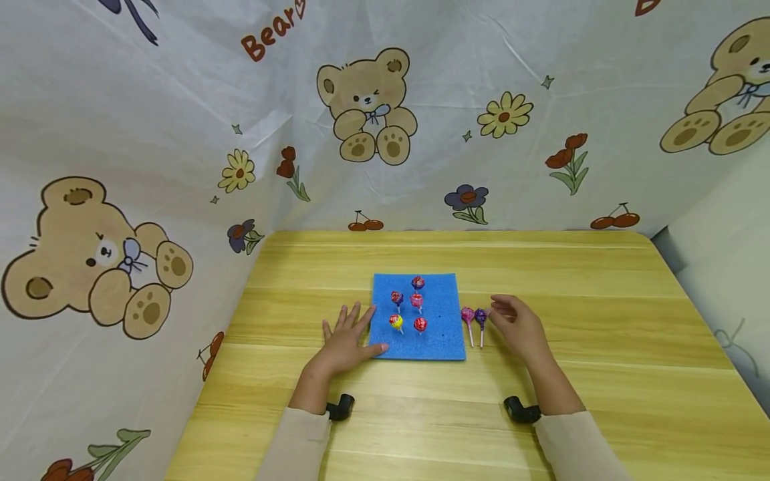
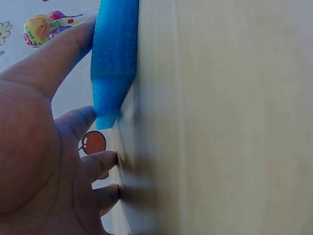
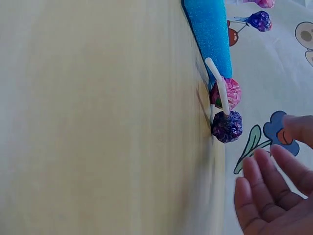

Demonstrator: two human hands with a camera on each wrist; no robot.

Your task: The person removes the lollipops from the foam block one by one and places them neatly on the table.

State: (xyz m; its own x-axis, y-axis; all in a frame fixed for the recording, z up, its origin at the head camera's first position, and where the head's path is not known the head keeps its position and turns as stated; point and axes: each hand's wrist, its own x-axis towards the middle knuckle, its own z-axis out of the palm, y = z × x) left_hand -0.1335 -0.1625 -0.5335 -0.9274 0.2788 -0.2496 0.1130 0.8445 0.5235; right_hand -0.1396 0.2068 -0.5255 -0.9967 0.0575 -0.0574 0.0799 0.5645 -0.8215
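Head view shows a wooden bench (image 1: 541, 374) with a blue foam pad (image 1: 442, 347) lying flat at its middle. Five wrapped lollipops stand upright on the pad, sticks evidently pushed into the foam: a purple one at the far edge (image 1: 418, 282), two in the middle row (image 1: 396, 297) (image 1: 416, 300), and a yellow one (image 1: 395, 322) and a red one (image 1: 420, 325) in the near row.

Left hand (image 1: 345, 341) lies palm down at the pad's left near corner, fingers (image 1: 361, 321) straight and spread, with the thumb at the near edge. Left wrist view confirms fingertips resting against the foam's side. Judgement: this hand steadies the pad so that it does not slide.

Two more lollipops lie flat on the bench just right of the pad, side by side with sticks pointing near: a pink one (image 1: 468, 314) and a purple one (image 1: 480, 315). Right hand (image 1: 517, 327) is just beside them, fingers loosely bent and apart, holding nothing. Right wrist view shows the fingertips (image 3: 274, 171) near the purple lollipop's head (image 3: 227, 126) but clear of it; contact is not evident.

Judgement: the loose pair lies within ready reach of the right hand, next to the pad's right edge.

A printed bear-pattern cloth (image 1: 180, 133) screens the bench on the left and far sides.
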